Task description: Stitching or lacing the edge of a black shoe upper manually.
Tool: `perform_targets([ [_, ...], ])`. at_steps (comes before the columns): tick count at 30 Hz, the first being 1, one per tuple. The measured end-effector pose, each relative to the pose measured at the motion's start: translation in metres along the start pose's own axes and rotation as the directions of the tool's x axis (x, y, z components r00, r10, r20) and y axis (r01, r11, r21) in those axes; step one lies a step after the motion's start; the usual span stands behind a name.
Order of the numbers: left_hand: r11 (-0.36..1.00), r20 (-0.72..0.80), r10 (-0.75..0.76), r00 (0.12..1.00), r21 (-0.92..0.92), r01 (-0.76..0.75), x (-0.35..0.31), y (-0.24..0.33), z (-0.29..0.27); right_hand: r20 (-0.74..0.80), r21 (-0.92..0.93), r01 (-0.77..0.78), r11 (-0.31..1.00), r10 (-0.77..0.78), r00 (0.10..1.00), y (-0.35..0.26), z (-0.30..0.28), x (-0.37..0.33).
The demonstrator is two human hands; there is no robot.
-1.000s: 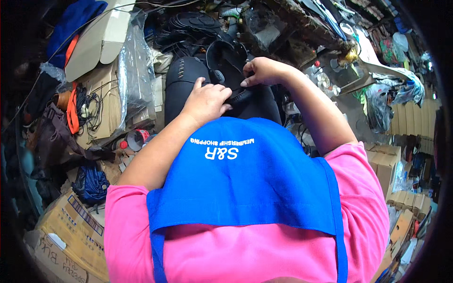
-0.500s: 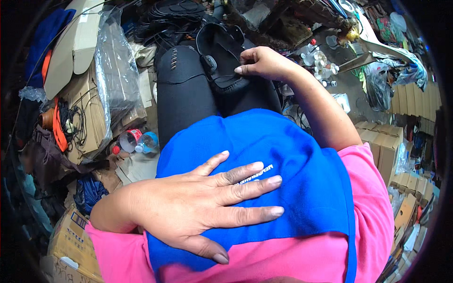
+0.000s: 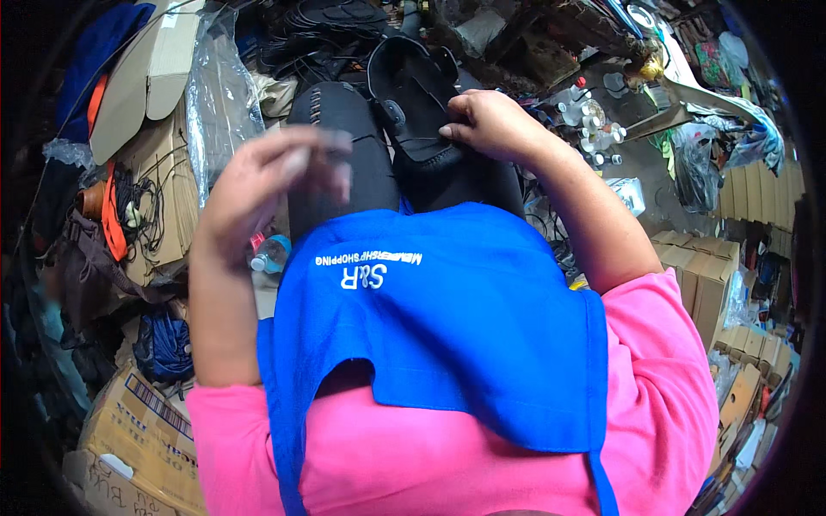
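A black shoe (image 3: pixel 417 116), open at the top and stitched along its near end, rests between my knees on my black trousers (image 3: pixel 331 193). My right hand (image 3: pixel 490 125) is closed at the shoe's right edge, thumb and forefinger bent against it. Dark thread (image 3: pixel 366 138) runs across the left leg toward the shoe. My left hand (image 3: pixel 275 176) is raised over my left thigh, apart from the shoe. Its fingers are smeared by motion, so their grip is unclear. A blue apron (image 3: pixel 430 318) covers my lap and front.
Flattened cardboard (image 3: pixel 159 163) and clear plastic sheeting (image 3: pixel 225 95) lie at the left, beside a blue-labelled bottle (image 3: pixel 272 254). Several small clear bottles (image 3: pixel 589 125) stand at the right. Stacked cardboard (image 3: pixel 688 267) is near my right elbow, and a yellow carton (image 3: pixel 142 430) sits lower left.
My left hand has lifted off the apron and swung up and left over my thigh. The apron's lower folds have shifted. My right hand stays at the shoe.
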State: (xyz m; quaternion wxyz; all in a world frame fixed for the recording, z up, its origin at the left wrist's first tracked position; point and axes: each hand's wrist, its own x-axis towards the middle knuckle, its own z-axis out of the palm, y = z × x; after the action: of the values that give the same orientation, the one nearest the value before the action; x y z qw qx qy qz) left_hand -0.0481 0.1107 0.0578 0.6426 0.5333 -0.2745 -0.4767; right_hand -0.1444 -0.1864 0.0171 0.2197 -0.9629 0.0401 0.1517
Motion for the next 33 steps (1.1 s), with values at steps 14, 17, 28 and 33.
perform_targets([
  [14,0.953,-0.560,0.287,0.777,0.081,-0.293,-0.032,0.020,-0.024,-0.301,0.162,-0.027,0.986,0.076,0.951,0.018,0.018,0.001],
  [17,0.831,-0.275,0.537,0.797,0.008,-0.557,-0.094,0.065,-0.021,-0.089,0.202,-0.029,0.979,0.048,0.995,0.003,0.005,0.011],
  [28,0.878,-0.122,0.478,0.870,0.114,-0.466,-0.098,0.105,0.013,0.116,0.033,-0.120,0.992,0.115,0.986,0.000,-0.007,0.027],
  [33,0.883,0.105,0.469,0.877,-0.059,-0.465,-0.092,0.113,0.013,0.135,-0.027,-0.068,0.997,0.071,0.988,-0.002,-0.013,0.025],
])
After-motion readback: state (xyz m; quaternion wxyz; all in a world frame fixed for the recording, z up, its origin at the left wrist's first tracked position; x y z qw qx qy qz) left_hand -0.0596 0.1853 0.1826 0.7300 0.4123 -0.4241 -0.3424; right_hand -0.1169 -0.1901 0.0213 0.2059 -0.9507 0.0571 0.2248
